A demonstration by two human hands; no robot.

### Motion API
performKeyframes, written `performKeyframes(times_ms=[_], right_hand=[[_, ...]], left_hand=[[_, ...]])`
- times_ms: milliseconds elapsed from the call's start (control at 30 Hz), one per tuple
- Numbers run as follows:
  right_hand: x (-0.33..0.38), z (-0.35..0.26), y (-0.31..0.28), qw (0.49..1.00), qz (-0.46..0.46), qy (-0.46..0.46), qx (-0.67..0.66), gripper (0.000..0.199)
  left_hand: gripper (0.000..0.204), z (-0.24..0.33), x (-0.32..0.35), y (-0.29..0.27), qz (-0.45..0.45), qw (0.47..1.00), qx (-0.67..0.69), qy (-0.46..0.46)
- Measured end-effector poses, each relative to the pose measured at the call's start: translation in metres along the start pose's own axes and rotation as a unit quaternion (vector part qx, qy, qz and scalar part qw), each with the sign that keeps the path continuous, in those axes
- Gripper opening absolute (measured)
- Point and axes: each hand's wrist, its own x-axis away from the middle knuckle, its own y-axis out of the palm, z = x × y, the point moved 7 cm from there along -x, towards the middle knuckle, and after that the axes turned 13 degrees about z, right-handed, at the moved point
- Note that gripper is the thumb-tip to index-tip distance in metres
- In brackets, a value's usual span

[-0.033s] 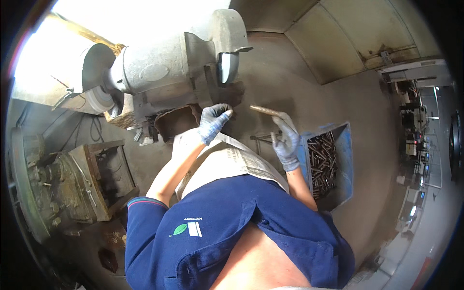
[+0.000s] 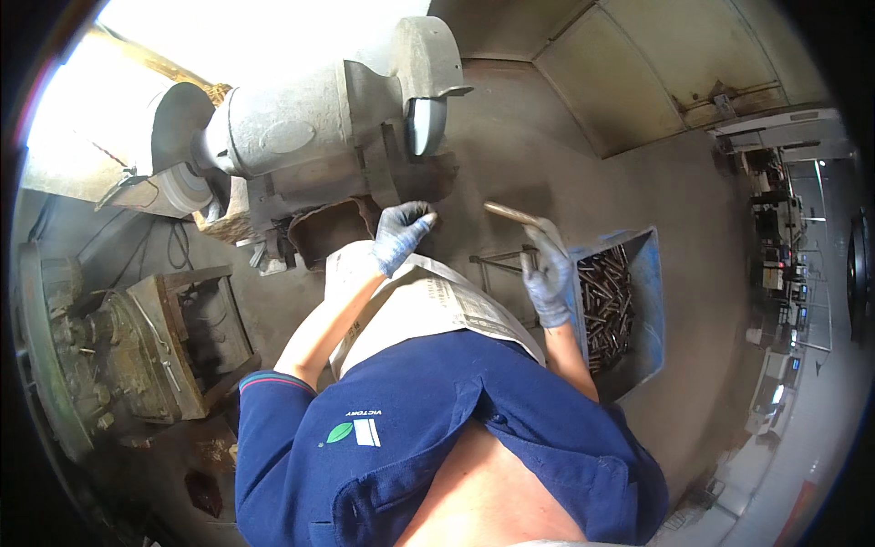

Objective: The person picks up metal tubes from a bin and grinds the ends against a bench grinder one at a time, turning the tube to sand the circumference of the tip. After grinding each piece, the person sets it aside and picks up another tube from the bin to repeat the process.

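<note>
My left hand, in a grey-blue glove, is closed in front of the bench grinder. Its thumb lies against the curled fingers; whatever is inside them, if anything, is hidden. To the right, my gloved right hand grips one end of a slim brownish metal rod between thumb and fingers. The rod points up and left, apart from the grinding wheel. Beside that hand stands a blue bin holding many short, dark metal rods.
Beneath the grinder is a dark open box. A dirty machine with a wooden frame stands at left. Pale cloth covers my lap. A small metal frame sits on the floor between my hands and the bin. Metal panels rise at far right.
My right hand has shifted slightly right and down with the rod, closer to the blue bin. My left hand has hardly moved.
</note>
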Motion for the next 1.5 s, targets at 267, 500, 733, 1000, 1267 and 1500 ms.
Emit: performKeyframes(times_ms=[267, 500, 733, 1000, 1267, 1500], right_hand=[[0.059, 0.027, -0.165, 0.958, 0.090, 0.049, 0.268, 0.031], [0.092, 0.124, -0.228, 0.944, 0.054, 0.078, 0.315, 0.016], [0.098, 0.095, -0.017, 0.975, -0.179, 0.127, -0.046, 0.015], [0.127, 0.039, 0.056, 0.925, -0.354, 0.070, -0.116, 0.016], [0.134, 0.014, 0.108, 0.897, -0.419, 0.087, -0.114, 0.021], [0.149, -0.037, 0.140, 0.899, -0.425, 0.020, -0.103, 0.013]], left_hand=[[0.013, -0.132, 0.063, -0.026, 0.001, 0.983, -0.022, -0.183], [0.019, -0.124, 0.129, -0.023, 0.089, 0.973, -0.146, -0.154], [0.023, -0.105, 0.202, -0.044, 0.156, 0.946, -0.273, -0.074], [0.018, -0.013, 0.371, -0.183, 0.508, 0.836, -0.205, 0.031], [0.017, -0.164, 0.564, -0.308, 0.679, 0.704, -0.089, -0.188], [0.031, -0.209, 0.514, -0.347, 0.549, 0.633, -0.362, -0.409]])
